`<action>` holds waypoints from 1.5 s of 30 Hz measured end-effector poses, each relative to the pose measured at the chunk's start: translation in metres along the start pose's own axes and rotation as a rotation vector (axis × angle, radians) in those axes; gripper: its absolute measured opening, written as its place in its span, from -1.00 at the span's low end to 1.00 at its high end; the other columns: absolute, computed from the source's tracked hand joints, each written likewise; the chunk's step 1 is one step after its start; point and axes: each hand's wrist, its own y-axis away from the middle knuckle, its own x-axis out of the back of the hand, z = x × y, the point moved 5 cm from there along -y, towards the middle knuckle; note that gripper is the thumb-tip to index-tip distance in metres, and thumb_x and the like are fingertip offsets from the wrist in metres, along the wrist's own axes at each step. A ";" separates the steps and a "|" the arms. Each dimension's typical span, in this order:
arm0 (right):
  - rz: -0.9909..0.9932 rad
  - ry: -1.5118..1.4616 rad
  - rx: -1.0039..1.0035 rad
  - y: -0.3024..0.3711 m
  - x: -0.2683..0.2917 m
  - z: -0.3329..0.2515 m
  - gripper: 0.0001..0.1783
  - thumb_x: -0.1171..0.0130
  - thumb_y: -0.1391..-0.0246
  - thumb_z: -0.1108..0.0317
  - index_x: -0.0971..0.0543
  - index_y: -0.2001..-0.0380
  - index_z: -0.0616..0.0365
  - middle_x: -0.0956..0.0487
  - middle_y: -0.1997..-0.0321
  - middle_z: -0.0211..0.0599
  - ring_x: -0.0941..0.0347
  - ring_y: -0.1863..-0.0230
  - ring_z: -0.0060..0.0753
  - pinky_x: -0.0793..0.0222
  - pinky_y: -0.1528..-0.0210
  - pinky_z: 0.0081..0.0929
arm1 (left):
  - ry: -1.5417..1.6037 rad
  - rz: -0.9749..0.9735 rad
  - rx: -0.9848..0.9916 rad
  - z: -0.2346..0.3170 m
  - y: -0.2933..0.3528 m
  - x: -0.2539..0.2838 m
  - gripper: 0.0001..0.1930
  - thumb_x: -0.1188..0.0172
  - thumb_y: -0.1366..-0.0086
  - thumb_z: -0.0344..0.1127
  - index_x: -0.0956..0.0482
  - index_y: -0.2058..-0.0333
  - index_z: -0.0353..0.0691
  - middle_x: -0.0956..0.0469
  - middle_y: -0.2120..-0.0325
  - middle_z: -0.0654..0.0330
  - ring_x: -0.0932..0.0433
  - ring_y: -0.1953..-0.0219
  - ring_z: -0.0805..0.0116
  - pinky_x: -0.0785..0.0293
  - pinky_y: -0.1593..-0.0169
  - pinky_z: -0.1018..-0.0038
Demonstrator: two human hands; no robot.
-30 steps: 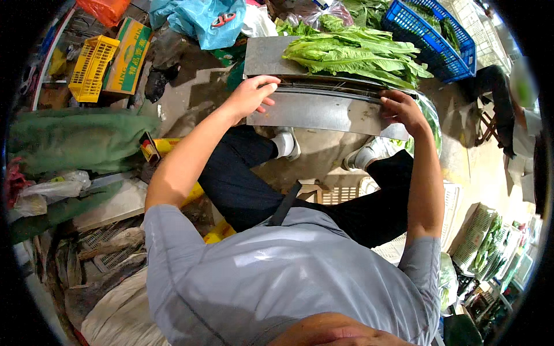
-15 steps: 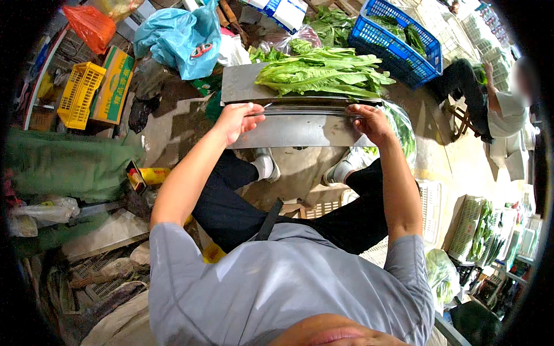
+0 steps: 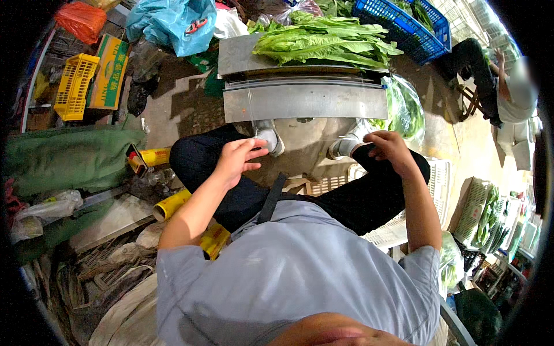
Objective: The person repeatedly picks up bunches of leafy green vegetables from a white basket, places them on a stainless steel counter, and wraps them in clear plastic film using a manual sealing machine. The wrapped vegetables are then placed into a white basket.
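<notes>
My left hand (image 3: pixel 238 160) has thumb and forefinger drawn together, apparently pinched on the near left corner of a sheet of clear film (image 3: pixel 314 139), with the other fingers loosely spread; my right hand (image 3: pixel 393 151) seems closed the same way on the near right corner, though the film is too faint there to see the hold exactly. The sheet lies between my hands and the desk (image 3: pixel 235 56), stretching far to the bare metal panel (image 3: pixel 306 104) and hanging in front of my knees. I judge the hold to be the weak point: only fingertips bear on slick plastic, so a corner could slip free and let the sheet curl or cling to itself. Uneven pull from the two sides could slant it or tear it, and the thin metal edge could nick it. If my hands sink, the film could catch on my black trousers (image 3: pixel 369 196). The film is glassy and nearly invisible, betrayed only by pale glints along its edges. The panel is long, flat and dull grey with a smeary sheen. On the far side of the desk lies a heap of lettuce (image 3: pixel 329 45), its long leaves ruffled and bright green; just right of the panel, a crinkled plastic bag (image 3: pixel 408 106) bulges around more greens
</notes>
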 end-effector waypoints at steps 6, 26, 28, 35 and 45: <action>-0.153 0.910 0.115 -0.052 -0.026 0.046 -0.42 -0.33 -0.12 -0.01 -0.58 0.06 0.35 -0.65 0.05 0.24 -0.63 0.06 0.22 -0.55 0.04 -0.03 | -0.049 0.016 0.231 -0.050 -0.063 0.020 -0.61 -0.03 -0.53 -0.12 -0.54 -0.11 -0.30 -0.58 -0.10 0.09 -0.63 -0.09 0.25 -0.64 0.12 0.36; -0.141 0.424 0.293 0.041 -0.025 -0.011 -0.53 -0.28 -0.27 0.31 -0.49 -0.17 0.29 -0.65 -0.02 -0.08 -0.62 0.03 -0.24 -0.55 -0.03 -0.32 | -1.510 0.085 -0.815 0.235 -0.183 -0.058 0.21 -0.56 0.07 -0.02 0.01 -0.47 -0.21 -0.26 -0.34 -0.20 -0.29 -0.36 -0.13 -0.29 -0.40 0.20; -0.118 0.398 0.281 0.039 -0.018 -0.008 -0.53 -0.28 -0.27 0.33 -0.49 -0.18 0.27 -0.64 -0.04 -0.10 -0.62 0.05 -0.27 -0.56 0.00 -0.33 | -1.499 0.097 -0.768 0.235 -0.164 -0.046 0.13 -0.51 0.02 -0.09 -0.03 -0.45 -0.21 -0.26 -0.35 -0.12 -0.29 -0.37 -0.10 -0.30 -0.40 0.17; -0.165 0.360 0.240 0.014 -0.032 -0.017 -0.43 -0.31 -0.25 0.24 -0.46 -0.21 0.37 -0.63 -0.09 0.09 -0.65 -0.03 -0.11 -0.54 -0.05 -0.30 | -1.462 0.118 -0.900 0.221 -0.135 0.010 0.35 -0.63 0.14 0.09 0.09 -0.49 -0.14 -0.20 -0.38 -0.12 -0.24 -0.40 -0.11 -0.27 -0.41 0.13; -0.172 0.370 0.196 0.000 -0.040 -0.020 -0.47 -0.29 -0.26 0.31 -0.45 -0.20 0.36 -0.66 -0.03 0.02 -0.64 -0.02 -0.21 -0.53 -0.08 -0.34 | -1.143 0.152 -0.933 0.209 -0.125 0.062 0.21 -0.66 0.14 0.10 -0.16 -0.43 -0.15 -0.36 -0.29 0.04 -0.35 -0.33 0.04 -0.33 -0.36 0.19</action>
